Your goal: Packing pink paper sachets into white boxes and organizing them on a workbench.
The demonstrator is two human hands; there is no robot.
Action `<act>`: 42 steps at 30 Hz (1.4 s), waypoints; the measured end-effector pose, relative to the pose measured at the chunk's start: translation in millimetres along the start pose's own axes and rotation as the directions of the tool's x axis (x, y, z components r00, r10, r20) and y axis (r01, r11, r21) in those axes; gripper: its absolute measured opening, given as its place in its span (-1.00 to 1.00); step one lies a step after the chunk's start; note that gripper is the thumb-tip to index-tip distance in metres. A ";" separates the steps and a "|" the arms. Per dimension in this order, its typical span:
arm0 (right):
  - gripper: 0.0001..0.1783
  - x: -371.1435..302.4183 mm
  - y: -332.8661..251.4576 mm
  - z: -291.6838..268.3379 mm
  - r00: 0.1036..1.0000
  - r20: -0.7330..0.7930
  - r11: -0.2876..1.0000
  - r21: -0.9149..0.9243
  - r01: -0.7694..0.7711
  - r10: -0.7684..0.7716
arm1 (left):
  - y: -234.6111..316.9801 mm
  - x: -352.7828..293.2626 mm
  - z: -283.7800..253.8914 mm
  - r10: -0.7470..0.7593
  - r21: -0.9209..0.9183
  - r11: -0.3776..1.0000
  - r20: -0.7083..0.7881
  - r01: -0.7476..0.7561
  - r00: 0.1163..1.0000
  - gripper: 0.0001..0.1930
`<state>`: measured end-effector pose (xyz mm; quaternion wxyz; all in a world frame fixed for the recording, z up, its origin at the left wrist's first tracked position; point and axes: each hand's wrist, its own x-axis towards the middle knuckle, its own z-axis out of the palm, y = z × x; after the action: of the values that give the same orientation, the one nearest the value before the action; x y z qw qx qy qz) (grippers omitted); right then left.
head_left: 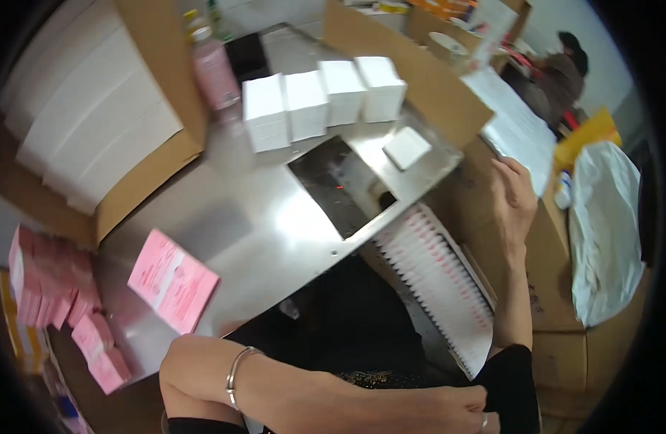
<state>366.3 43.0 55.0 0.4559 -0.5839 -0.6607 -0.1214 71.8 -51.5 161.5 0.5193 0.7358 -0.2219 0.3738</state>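
My right hand (515, 199) reaches up at the right, its fingers curled at the near edge of a white sheet or flat packet (517, 126). My left forearm, with a silver bangle (235, 380) on it, crosses the lower edge. My left hand (470, 401) lies beside the black right sleeve (512, 380), its fingers mostly hidden. Below the right hand, a long white printed strip with dark toothed edges (445, 289) slants down beside the table. On the metal table (231, 267) lies a pink printed bundle with a white band (175, 282).
Several white paper stacks (265, 114) stand at the back beside a pink bottle (215, 69). A white block (406, 148) lies by the table opening (333, 184). An open carton (192, 108) and pink bundles (51, 278) are left; a white bag (606, 239) and a person (561, 76) are right.
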 end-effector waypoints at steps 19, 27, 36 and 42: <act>-0.80 37.1 4.1 135.8 0.957 -0.009 0.922 0.271 -0.278 0.291 | 27.6 -75.5 -100.9 -0.449 0.553 0.515 -0.476 0.655 0.756 -0.48; -0.71 107.0 33.9 231.0 0.858 0.238 0.628 0.597 -0.499 0.456 | -77.2 -143.9 -235.8 -0.543 -0.474 0.465 -0.820 0.748 -0.182 -0.04; -0.67 22.0 1.5 144.8 0.862 0.077 0.801 0.336 -0.496 0.502 | -131.7 -140.4 -272.6 -0.473 -0.251 0.513 -0.881 0.821 0.027 -0.43; -0.67 -13.3 -21.0 116.8 0.864 0.021 0.795 0.383 -0.471 0.502 | -235.8 -125.5 -331.6 -0.260 -0.051 0.658 -0.952 0.751 0.164 -0.35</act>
<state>292.7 109.1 -11.9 0.6012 -0.6305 -0.4796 0.1047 56.4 334.5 -17.4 0.4638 0.5262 0.4608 0.5438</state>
